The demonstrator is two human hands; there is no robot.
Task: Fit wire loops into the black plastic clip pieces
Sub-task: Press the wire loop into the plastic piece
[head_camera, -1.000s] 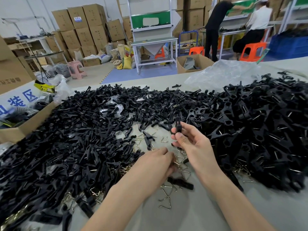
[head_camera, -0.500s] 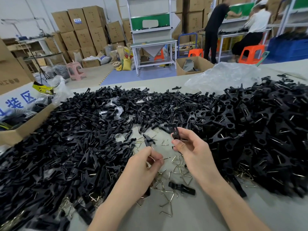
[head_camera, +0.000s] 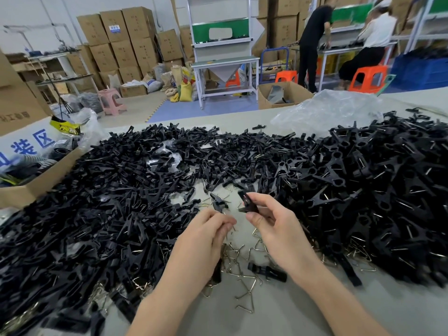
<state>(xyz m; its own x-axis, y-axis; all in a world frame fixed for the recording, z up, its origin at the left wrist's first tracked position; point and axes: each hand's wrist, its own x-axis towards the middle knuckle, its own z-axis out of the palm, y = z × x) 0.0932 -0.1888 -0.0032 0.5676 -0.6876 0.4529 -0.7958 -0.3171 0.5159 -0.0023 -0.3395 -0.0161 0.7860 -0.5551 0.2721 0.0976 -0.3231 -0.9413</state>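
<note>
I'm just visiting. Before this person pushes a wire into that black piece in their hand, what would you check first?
1. Black clip piece held firmly: ok, the right hand pinches it, raised above the table.
2. Wire loop in the left hand: cannot tell, its curled fingers hide whatever they pinch.
3. Hands close together: ok, fingertips nearly meet.
4. Clip's slot facing the left hand: cannot tell, too blurred.
5. Spare wire loops within reach: ok, scattered on the table under both hands.
</note>
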